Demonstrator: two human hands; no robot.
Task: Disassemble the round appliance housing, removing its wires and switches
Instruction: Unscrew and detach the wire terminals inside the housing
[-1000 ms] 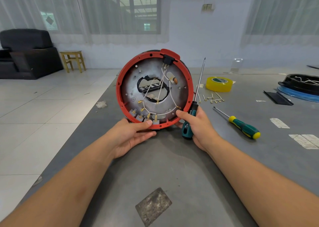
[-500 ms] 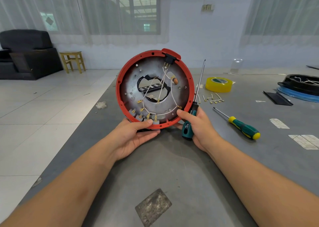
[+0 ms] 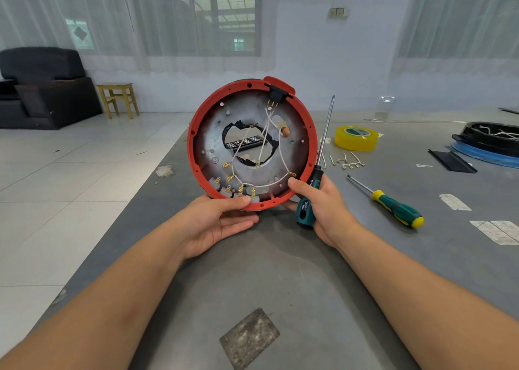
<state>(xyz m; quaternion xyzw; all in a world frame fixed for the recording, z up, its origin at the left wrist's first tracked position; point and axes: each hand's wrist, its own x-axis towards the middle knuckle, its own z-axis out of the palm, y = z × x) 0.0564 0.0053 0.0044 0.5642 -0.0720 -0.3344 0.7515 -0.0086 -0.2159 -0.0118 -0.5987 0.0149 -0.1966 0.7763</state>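
I stand the red housing [image 3: 252, 142] on edge, left hand [image 3: 222, 223] pinching its lower rim, right hand [image 3: 323, 209] bracing it while gripping the screwdriver [image 3: 314, 181], so the wires [image 3: 269, 144] face me.

Housing [image 3: 252, 144] stands on edge w/ open inside toward camera, so its outer face is hidden. Left hand [image 3: 217, 223] covers the lower rim; fingers behind it not visible. Right hand [image 3: 323, 209] wraps the screwdriver [image 3: 316, 177] handle, hiding most of the grip; handle print too small to read. Small terminals & clips [image 3: 346, 160] on the table [image 3: 280, 271] too tiny to tell apart. Black tray [image 3: 490, 139] at far right is cut by the frame edge. Sofa [image 3: 42, 88] cut at left edge.
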